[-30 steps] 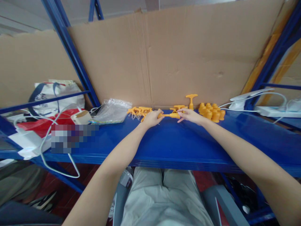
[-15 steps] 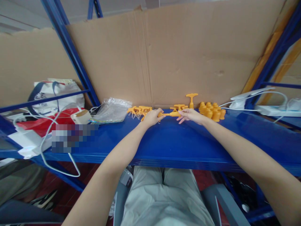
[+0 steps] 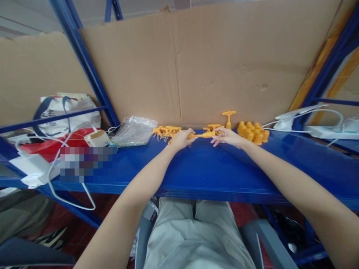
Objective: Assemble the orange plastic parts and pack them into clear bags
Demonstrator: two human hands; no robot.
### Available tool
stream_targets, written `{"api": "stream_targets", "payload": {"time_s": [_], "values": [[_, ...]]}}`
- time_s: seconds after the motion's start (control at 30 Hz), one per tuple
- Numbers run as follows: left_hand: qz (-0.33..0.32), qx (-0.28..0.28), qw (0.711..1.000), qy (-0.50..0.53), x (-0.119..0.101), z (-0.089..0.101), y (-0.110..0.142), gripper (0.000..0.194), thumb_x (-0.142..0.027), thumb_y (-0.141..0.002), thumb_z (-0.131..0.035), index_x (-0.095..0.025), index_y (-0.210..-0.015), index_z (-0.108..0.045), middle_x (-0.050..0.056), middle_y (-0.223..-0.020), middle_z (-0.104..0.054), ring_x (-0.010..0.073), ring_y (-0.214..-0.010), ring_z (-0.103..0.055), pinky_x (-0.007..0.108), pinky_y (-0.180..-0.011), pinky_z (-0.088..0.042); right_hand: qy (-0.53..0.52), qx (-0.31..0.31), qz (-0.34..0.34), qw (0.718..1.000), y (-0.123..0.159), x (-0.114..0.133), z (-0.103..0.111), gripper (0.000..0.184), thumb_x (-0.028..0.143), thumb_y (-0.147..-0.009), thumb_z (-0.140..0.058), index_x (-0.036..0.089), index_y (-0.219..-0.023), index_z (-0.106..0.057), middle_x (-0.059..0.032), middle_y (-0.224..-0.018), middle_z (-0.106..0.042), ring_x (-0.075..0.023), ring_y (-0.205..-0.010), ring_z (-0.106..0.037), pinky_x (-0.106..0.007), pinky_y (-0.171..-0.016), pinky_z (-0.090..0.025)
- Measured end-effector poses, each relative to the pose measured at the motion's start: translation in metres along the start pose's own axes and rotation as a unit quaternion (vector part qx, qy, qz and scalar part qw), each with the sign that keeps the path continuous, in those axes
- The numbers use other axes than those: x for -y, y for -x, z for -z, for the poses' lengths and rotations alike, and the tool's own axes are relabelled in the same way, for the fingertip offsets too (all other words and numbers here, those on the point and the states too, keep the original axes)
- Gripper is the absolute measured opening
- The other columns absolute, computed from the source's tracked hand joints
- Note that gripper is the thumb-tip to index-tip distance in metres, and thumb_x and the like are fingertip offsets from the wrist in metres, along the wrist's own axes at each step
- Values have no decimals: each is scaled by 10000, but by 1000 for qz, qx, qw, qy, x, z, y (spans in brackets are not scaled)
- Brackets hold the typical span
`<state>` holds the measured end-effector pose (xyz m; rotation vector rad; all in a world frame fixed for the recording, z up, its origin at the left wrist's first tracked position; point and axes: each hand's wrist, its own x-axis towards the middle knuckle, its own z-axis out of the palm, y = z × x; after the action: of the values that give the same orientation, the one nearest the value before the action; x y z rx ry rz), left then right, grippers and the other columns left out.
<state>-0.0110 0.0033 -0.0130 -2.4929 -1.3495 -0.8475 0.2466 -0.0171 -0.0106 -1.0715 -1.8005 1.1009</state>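
Left hand (image 3: 181,140) is gripping a yellow piece (image 3: 208,134), which is lying left of the upright T-handle (image 3: 229,117). Right hand (image 3: 228,137) is meeting its wider end, any grasp there being unclear.

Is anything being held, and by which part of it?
A yellow piece: the left hand grips its left end; the right hand is at its wider right end, its grip unclear.

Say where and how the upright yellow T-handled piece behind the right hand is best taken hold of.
Grip the yellow T-handled piece by its crossbar, probably best from above: it stands upright with that bar uppermost and uncovered, while the right hand is in front of its base and the cardboard panel stands behind.
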Motion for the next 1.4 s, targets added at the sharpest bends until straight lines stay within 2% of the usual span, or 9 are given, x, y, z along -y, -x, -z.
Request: {"api": "stream_targets", "payload": {"time_s": [0.13, 0.33, 0.5, 0.7, 0.83, 1.07, 1.2, 1.33, 1.4], "values": [[4, 0, 1000, -2, -4, 2, 1, 258, -363, -868, -661, -183, -1053, -656, 77, -962, -756, 216, -870, -703, 278, -725, -495, 1, -5, -7, 1000, 1, 3, -2, 184, 327, -904, -673, 185, -958, -570, -72, -794, -750, -150, -626, -703, -294, -642, -604], [5, -12, 1000, 0, -5, 4, 1, 258, -364, -846, -683, -197, -1042, -664, 54, -920, -762, 194, -829, -700, 259, -706, -485, 19, -26, -39, 999, 2, 10, -6, 249, 394, -940, -614, 168, -835, -610, -82, -764, -740, -131, -602, -682, -253, -624, -581], [5, -15, 1000, 4, -5, 4, 0, 251, -366, -843, -680, -196, -1028, -665, 50, -881, -755, 195, -797, -697, 261, -689, -484, 25, -16, -32, 999, 2, 7, -2, 175, 336, -875, -700, 168, -921, -680, -97, -960, -747, -132, -701, -700, -247, -662, -588], [2, -21, 1000, 8, -6, 5, 0, 254, -379, -845, -680, -196, -1018, -656, 47, -863, -746, 198, -794, -693, 258, -679, -471, -16, -13, -4, 1000, 2, 1, 0, 344, 257, -812, -756, 200, -1128, -634, -72, -1000, -746, -134, -737, -701, -294, -723, -589], [-2, -18, 1000, 16, -7, 8, 1, 247, -357, -846, -685, -179, -1015, -648, 58, -876, -740, 200, -817, -692, 265, -713, -472, 11, -21, -15, 1000, 2, 5, -3, 262, 399, -849, -716, 161, -953, -679, -87, -867, -755, -133, -666, -691, -265, -668, -558], [-17, -28, 999, 15, -7, 8, 1, 227, -359, -854, -671, -187, -998, -638, 43, -856, -737, 181, -783, -683, 254, -692, -461, 37, -51, -53, 997, 5, 15, -11, 520, 631, -887, -570, 149, -725, -684, -101, -696, -731, -152, -611, -684, -267, -633, -542], [-15, -29, 999, 24, -7, 8, 0, 215, -354, -849, -673, -190, -985, -640, 39, -850, -736, 179, -772, -680, 250, -680, -456, 38, -41, -54, 997, 5, 16, -10, 515, 629, -903, -543, 153, -782, -695, -115, -731, -740, -163, -615, -689, -260, -592, -538], [-11, -33, 999, 30, -6, 8, -1, 219, -355, -841, -676, -193, -984, -641, 39, -848, -735, 186, -776, -682, 254, -679, -454, 11, -30, -24, 999, 5, 14, -4, 307, 428, -875, -686, 189, -1068, -676, -94, -961, -761, -144, -682, -705, -224, -559, -527], [-11, -34, 999, 31, -5, 7, -1, 221, -363, -841, -673, -197, -982, -639, 36, -848, -733, 191, -781, -685, 258, -681, -454, -17, -22, -13, 1000, 6, 13, -3, 338, 326, -843, -734, 218, -1150, -641, -76, -1033, -754, -135, -722, -710, -234, -619, -554]]}}
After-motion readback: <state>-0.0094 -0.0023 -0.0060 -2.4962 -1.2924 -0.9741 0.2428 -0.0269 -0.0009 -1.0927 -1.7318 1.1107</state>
